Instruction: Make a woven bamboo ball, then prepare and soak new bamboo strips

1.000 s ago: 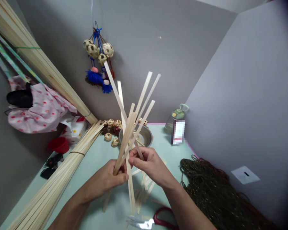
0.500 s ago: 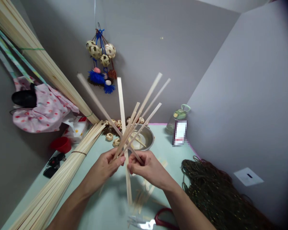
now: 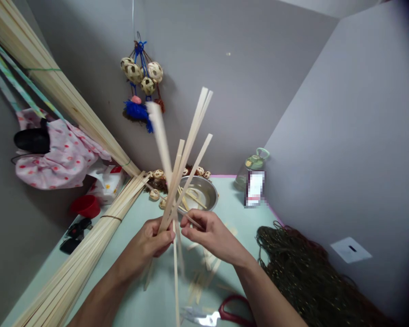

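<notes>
My left hand (image 3: 157,238) is closed round several pale bamboo strips (image 3: 187,152) that fan upward from its fingers, with longer ends hanging below. Close on its right, my right hand (image 3: 206,234) pinches a thin bamboo strip that slants up to the left behind the bunch; part of it is hidden. Some strips are blurred. Below the hands, scissors with dark red handles (image 3: 225,309) lie on the table (image 3: 136,277). Short bamboo pieces (image 3: 196,284) are scattered beside them.
Behind the hands sits a metal bowl (image 3: 209,195) with strips inside, beside small woven balls (image 3: 154,194). Bundled long strips (image 3: 88,254) lie left. Dark yarn (image 3: 293,263) fills the right, near a phone (image 3: 255,188) and bottle (image 3: 254,165). Woven balls (image 3: 148,85) hang on the wall.
The fanned strips have drawn closer together and swung more upright. The strip in my right hand has tilted lower at its far end. One long strip now hangs lower under my left hand.
</notes>
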`<action>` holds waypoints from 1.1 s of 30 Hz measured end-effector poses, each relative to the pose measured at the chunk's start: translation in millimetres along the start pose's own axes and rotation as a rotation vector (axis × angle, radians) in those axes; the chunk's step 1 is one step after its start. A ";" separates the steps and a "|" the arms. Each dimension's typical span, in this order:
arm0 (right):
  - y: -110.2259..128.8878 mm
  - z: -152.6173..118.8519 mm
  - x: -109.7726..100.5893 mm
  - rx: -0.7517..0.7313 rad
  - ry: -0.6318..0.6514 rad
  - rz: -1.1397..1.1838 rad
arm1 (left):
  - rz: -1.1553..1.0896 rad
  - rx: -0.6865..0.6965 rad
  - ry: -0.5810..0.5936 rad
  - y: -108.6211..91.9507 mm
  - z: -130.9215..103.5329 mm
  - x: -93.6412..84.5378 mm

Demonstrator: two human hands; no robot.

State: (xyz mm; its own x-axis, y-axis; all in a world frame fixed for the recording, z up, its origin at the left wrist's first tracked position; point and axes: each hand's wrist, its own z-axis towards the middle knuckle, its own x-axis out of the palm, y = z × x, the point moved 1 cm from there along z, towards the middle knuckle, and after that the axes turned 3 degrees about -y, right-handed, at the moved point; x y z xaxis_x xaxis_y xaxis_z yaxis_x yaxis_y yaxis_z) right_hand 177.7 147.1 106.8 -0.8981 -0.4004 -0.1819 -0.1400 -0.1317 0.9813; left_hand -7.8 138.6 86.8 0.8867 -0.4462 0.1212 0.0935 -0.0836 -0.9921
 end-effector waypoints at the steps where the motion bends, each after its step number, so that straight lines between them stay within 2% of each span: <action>1: 1.1 -0.3 -1.3 -0.005 0.011 0.063 | 0.022 0.002 0.021 0.1 0.6 1.4; 5: 3.5 -0.6 -1.9 -0.016 -0.019 0.148 | 0.071 -0.025 0.079 1.1 1.9 7.6; 10: -4.3 5.4 -3.7 -0.018 -0.157 0.035 | -0.055 -0.066 0.146 -1.1 -3.2 7.0; 12: -7.4 7.8 -5.8 -0.010 -0.164 0.034 | -0.010 -0.056 0.180 -2.4 -4.5 3.5; 14: -8.1 8.2 -6.1 0.016 -0.105 0.071 | 0.066 -0.048 0.132 -3.0 -3.6 -0.5; 18: -4.7 3.2 -0.3 0.084 -0.017 0.126 | 0.076 0.011 -0.159 -1.7 1.3 -5.6; 20: -3.0 0.3 4.0 0.101 0.008 0.141 | 0.058 0.035 -0.216 0.1 2.7 -6.0; 25: 1.6 -2.4 8.5 0.089 0.021 0.125 | 0.089 0.024 -0.261 3.3 2.8 -6.1; 29: 6.5 -2.3 6.6 0.048 -0.033 0.155 | 0.151 0.010 -0.181 3.0 4.6 -1.8; 33: 2.5 -0.5 7.1 0.031 -0.032 0.113 | 0.106 -0.004 -0.101 2.8 4.6 2.9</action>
State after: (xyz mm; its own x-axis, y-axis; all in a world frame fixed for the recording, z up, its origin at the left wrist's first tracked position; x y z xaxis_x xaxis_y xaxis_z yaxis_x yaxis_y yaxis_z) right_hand 171.2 143.4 108.0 -0.9216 -0.3820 -0.0683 -0.0492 -0.0595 0.9970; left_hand -2.9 141.2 84.2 0.9327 -0.3605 0.0118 -0.0047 -0.0447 -0.9990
